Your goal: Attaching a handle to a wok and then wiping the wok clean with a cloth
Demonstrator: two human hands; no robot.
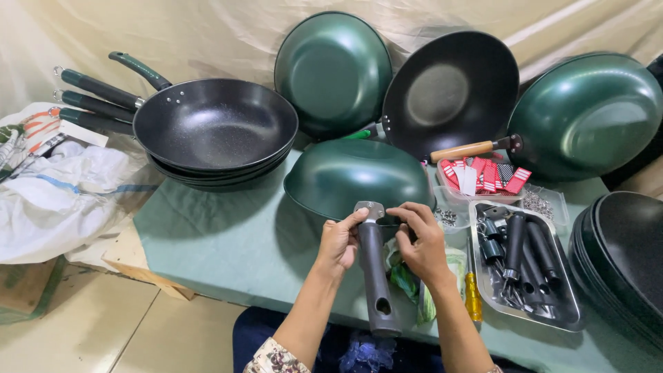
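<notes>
In the head view, a dark grey handle [375,273] is pinched near its metal bracket by the left hand [338,242] and the right hand [423,242], both closed on it, against the rim of an upturned green wok [356,176] on the green-covered table [228,249]. The bracket is best kept square to the rim, the handle steadied.

upturned wok [358,176]: dark green, at 12 o'clock
handle [376,276]: dark grey
desk [228,252]: pale green
screwdriver [473,297]: yellow, at 3 o'clock
</notes>
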